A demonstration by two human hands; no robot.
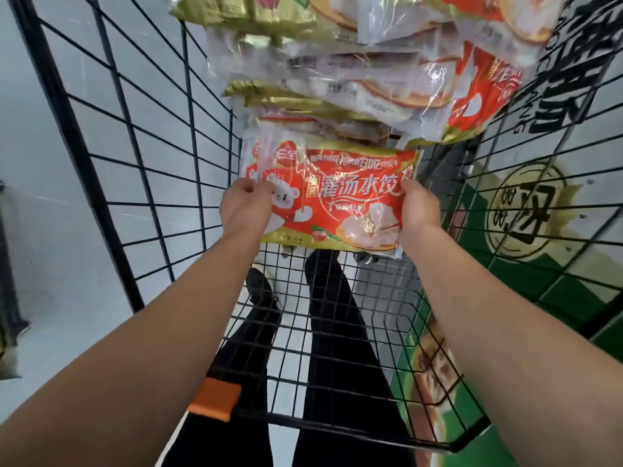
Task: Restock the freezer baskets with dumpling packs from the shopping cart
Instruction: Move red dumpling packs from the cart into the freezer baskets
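A red and gold dumpling pack [340, 197] with white lettering is held flat inside the black wire shopping cart [161, 183]. My left hand [244, 205] grips its left edge and my right hand [419, 207] grips its right edge, fingers curled round the plastic. Beyond it, several more dumpling packs [371, 72] lie stacked toward the cart's far end, some red, some gold-edged and clear.
The cart's near wire wall [337, 332] has an orange clip [215, 399] on its rim. Another pack [435, 375] stands against the cart's right side. Dark trouser legs and a shoe show through the mesh. A green floor graphic [526, 214] lies to the right.
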